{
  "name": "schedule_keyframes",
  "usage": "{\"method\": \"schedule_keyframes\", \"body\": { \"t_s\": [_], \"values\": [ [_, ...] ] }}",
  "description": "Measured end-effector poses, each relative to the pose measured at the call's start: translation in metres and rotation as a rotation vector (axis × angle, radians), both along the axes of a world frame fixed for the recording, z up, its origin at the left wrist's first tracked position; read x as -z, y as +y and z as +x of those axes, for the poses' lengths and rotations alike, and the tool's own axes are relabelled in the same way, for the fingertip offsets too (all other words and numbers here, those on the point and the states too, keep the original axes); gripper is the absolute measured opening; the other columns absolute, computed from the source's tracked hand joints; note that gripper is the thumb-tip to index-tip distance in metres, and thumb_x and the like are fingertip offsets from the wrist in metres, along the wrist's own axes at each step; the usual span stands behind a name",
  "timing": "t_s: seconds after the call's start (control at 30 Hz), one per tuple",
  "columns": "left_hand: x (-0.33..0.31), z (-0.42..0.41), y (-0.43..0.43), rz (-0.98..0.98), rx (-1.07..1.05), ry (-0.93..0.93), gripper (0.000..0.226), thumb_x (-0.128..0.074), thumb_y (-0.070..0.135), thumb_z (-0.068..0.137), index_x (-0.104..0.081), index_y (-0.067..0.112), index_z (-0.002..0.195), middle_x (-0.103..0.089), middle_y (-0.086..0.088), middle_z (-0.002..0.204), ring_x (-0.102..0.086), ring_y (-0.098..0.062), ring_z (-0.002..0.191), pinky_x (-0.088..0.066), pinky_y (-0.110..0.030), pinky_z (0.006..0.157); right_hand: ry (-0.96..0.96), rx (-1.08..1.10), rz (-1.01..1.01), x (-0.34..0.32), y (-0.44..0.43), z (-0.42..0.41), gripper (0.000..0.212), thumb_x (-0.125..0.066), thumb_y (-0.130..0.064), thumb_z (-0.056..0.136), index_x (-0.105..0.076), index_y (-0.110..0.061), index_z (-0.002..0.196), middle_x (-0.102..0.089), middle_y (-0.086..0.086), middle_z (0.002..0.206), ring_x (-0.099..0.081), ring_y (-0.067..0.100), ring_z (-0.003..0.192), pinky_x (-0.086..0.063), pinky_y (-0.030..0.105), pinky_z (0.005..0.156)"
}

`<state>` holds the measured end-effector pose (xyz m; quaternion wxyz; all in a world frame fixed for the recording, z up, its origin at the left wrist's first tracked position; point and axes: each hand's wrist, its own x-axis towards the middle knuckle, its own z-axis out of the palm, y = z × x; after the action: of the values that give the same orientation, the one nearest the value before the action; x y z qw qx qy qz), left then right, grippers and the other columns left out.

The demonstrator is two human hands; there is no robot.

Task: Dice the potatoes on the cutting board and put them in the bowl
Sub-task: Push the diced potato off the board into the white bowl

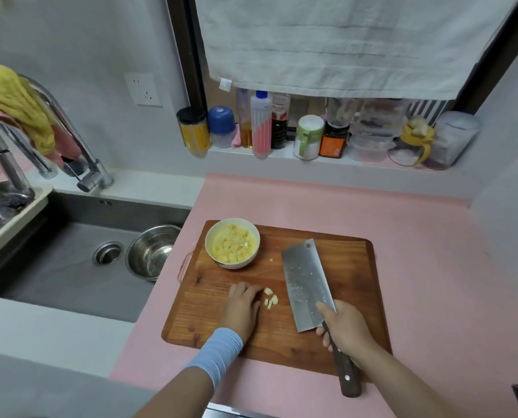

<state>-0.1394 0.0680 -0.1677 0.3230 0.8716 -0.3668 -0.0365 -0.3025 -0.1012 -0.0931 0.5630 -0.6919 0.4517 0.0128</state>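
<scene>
Right hand [346, 330]: fingers wrapped round the dark handle of the cleaver [307, 285], thumb up at the heel of the blade. Blade's broad face is up and its tip points to the far edge of the board [351, 267]. Blade sits over the board's middle; can't tell if it touches the wood or hovers.

Left hand [242, 306]: palm down on the board's near-left part, fingers pressed together and bent down onto the wood. Fingertips are blurred, but it seems to hold nothing. Pale blue sleeve [218, 351] on that wrist.

Potato:
- small pile of dice [270, 298] on the board, just right of the left hand's fingers, between that hand and the blade, clear of the blade
- 1 stray bit [271, 260] farther up the board, just right of the bowl [233, 264]
- the rest is diced in the bowl, which stands on the board's far-left corner, well filled

Around the board:
- it lies on a pink counter [417, 236], near edge close to the counter's front
- left of it: sink [55, 267], with a steel bowl [129, 254] against the wall nearest the board
- tap [70, 131] behind the sink, yellow cloth [13, 101] draped over it
- behind the board: ledge with a row of jars and bottles [312, 137], white towel [342, 40] hanging above them
</scene>
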Motion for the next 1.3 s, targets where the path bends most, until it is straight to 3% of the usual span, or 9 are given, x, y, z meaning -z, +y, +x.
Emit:
{"method": "schedule_keyframes", "body": {
  "t_s": [0.1,0.17,0.23,0.53,0.67,0.87,1.0,1.17,1.3],
  "values": [
    [0.000,-0.011,-0.010,-0.008,0.069,0.003,0.038,-0.063,0.020,0.091,-0.062,0.013,0.129,-0.057,-0.003,0.128,-0.048,-0.021,0.119,-0.041,-0.042,0.105,0.006,-0.003,0.029,0.010,0.000,-0.003,0.021,-0.052,-0.032,0.105,-0.065,-0.015,0.106,-0.069,0.011,0.067,-0.056,0.022,0.047,-0.045,0.029,0.046],
    [-0.002,-0.017,-0.012,0.137,0.067,0.017,0.059,-0.053,0.045,0.095,-0.043,0.020,0.147,-0.036,0.003,0.153,-0.027,-0.021,0.142,-0.025,-0.042,0.120,0.008,-0.002,0.050,0.015,-0.001,-0.001,0.021,-0.052,-0.032,0.105,-0.064,-0.015,0.106,-0.070,0.011,0.068,-0.056,0.021,0.047,-0.046,0.029,0.046],
    [-0.001,-0.019,-0.013,0.270,0.047,0.025,0.077,-0.050,0.058,0.093,-0.025,0.023,0.156,-0.019,0.007,0.161,-0.009,-0.019,0.150,-0.008,-0.035,0.125,-0.001,0.003,0.074,0.017,-0.002,0.004,0.020,-0.052,-0.032,0.105,-0.063,-0.015,0.105,-0.069,0.012,0.069,-0.055,0.021,0.047,-0.047,0.029,0.045],
    [-0.005,0.008,-0.033,0.265,0.055,0.078,0.079,-0.046,0.052,0.098,-0.011,0.017,0.159,-0.004,0.003,0.166,0.001,-0.013,0.153,0.000,-0.028,0.124,0.046,-0.130,0.113,0.022,-0.024,0.015,0.018,-0.051,-0.032,0.106,-0.059,-0.016,0.107,-0.069,0.010,0.068,-0.058,0.022,0.046,-0.050,0.031,0.046],
    [-0.016,0.024,-0.051,0.273,0.146,0.134,0.078,-0.047,0.049,0.098,-0.008,0.019,0.160,-0.004,0.005,0.166,0.000,-0.012,0.153,-0.001,-0.029,0.123,0.056,-0.160,0.104,0.022,-0.029,0.016,0.021,-0.052,-0.031,0.105,-0.059,-0.012,0.110,-0.068,0.010,0.066,-0.057,0.021,0.044,-0.048,0.029,0.044],
    [-0.015,0.024,-0.044,0.073,0.195,0.152,0.051,-0.055,0.028,0.097,-0.041,0.023,0.146,-0.046,0.004,0.146,-0.035,-0.010,0.138,-0.031,-0.035,0.117,0.060,-0.181,0.102,0.021,-0.032,0.016,0.020,-0.051,-0.031,0.106,-0.059,-0.014,0.111,-0.068,0.011,0.070,-0.058,0.020,0.046,-0.050,0.030,0.046],
    [-0.008,0.013,-0.024,-0.045,0.140,0.097,0.054,-0.058,0.037,0.093,-0.046,0.022,0.143,-0.048,0.005,0.143,-0.039,-0.009,0.134,-0.038,-0.040,0.112,0.065,-0.199,0.107,0.018,-0.031,0.015,0.019,-0.050,-0.030,0.106,-0.058,-0.014,0.108,-0.066,0.012,0.070,-0.057,0.020,0.046,-0.050,0.031,0.047],
    [0.003,-0.003,-0.006,0.243,0.004,0.004,0.093,-0.039,0.073,0.086,-0.019,0.017,0.158,-0.011,0.002,0.165,-0.011,-0.018,0.152,-0.009,-0.038,0.125,0.094,-0.249,0.112,0.020,-0.023,0.013,0.024,-0.052,-0.032,0.105,-0.059,-0.010,0.113,-0.065,0.011,0.067,-0.057,0.021,0.046,-0.051,0.032,0.049],
    [0.005,-0.008,-0.006,0.403,-0.002,-0.033,0.090,-0.006,0.073,0.085,0.014,0.020,0.155,0.015,0.005,0.162,0.011,-0.014,0.152,0.014,-0.030,0.119,0.112,-0.301,0.110,0.024,-0.003,0.010,0.026,-0.052,-0.032,0.105,-0.058,-0.009,0.114,-0.064,0.010,0.066,-0.056,0.021,0.045,-0.049,0.031,0.048]
  ]
}}
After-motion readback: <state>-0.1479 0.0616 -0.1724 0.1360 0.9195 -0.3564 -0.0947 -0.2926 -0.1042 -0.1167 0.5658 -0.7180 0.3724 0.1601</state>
